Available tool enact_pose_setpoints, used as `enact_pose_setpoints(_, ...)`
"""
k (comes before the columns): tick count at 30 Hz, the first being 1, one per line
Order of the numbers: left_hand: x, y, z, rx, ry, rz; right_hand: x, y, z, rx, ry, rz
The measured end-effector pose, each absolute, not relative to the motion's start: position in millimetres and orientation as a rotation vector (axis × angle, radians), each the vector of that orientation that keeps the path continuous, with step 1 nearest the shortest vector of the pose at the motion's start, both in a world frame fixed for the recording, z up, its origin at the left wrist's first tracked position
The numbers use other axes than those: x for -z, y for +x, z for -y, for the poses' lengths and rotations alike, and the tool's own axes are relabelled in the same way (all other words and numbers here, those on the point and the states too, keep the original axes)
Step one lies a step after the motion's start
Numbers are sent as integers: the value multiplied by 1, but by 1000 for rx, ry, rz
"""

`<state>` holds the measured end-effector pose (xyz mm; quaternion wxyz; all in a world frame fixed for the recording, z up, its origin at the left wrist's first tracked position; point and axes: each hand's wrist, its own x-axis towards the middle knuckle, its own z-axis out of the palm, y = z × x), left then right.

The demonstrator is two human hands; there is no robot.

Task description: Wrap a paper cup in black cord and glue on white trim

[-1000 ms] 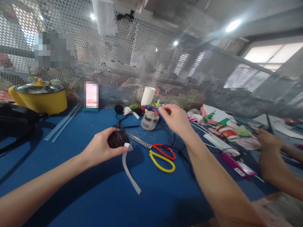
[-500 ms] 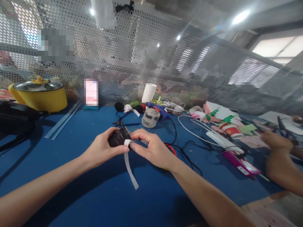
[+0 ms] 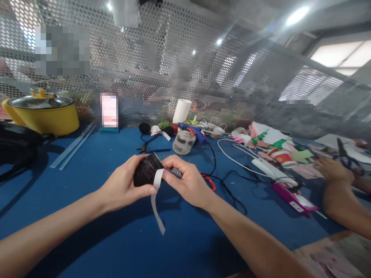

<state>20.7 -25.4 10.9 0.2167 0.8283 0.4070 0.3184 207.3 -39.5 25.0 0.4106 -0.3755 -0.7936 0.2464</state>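
Note:
A dark cup-shaped piece [image 3: 145, 172], wrapped in what looks like black yarn, lies tilted in my left hand [image 3: 124, 181], whose fingers and thumb close around it. A narrow white strip [image 3: 158, 179] runs along the rim of the piece and hangs loose below it. My right hand [image 3: 185, 179] pinches the strip against the rim between thumb and forefinger. Red-handled scissors [image 3: 210, 182] lie just beyond my right hand, partly hidden by it.
A blue glue gun [image 3: 194, 131] rests on a clear jar [image 3: 183, 142] behind my hands. Pliers [image 3: 145, 147] lie left of it. A yellow pot [image 3: 43, 116] and phone [image 3: 109, 112] stand at the back left. Cables and a white power strip [image 3: 272, 172] lie right, near another person's hand [image 3: 333, 170].
The white strip now stands more upright and shows more of its length along the rim. My right fingers have shifted slightly up, and the dark piece has turned a little.

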Motion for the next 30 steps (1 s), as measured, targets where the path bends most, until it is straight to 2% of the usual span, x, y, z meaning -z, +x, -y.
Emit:
enact_pose_setpoints(6, -12, 26, 37, -1194, 2654, -1275, -18, 205, 39, -386, -983, 1992)
enact_pose_setpoints(10, -9, 31, 46, -1037, 2779, -1346, -15, 201, 41, -260, -1019, 2048)
enact_pose_setpoints(19, -17, 32, 44, -1017, 2158, -1246, -12, 200, 40, -152, -1087, 2151)
enact_pose_setpoints(30, -39, 20, 28, -929, 2018, -1294, -18, 203, 44, -256, -991, 2186)
